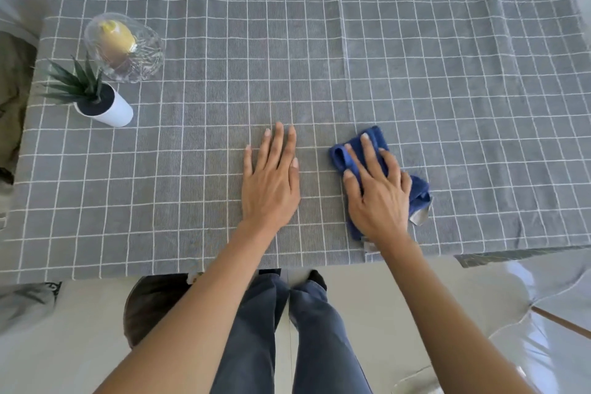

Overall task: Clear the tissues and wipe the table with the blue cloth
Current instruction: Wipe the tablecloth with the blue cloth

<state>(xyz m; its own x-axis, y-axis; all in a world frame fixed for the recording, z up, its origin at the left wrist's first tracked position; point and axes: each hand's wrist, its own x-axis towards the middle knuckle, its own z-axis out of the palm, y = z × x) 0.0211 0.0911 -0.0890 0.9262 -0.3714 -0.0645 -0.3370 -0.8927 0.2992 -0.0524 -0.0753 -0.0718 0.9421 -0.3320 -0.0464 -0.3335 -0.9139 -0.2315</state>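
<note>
Cloth [380, 169], blue, soft and bunched, lies near the front edge of the surface [447, 73] under the flat, spread fingers of the right hand [377, 192], likely needing palm pressure, while the left hand [271, 182] rests flat beside it, fingers straight.

Both hands lie flat, left [270, 179], right [377, 192], fingers apparently straight.
</note>
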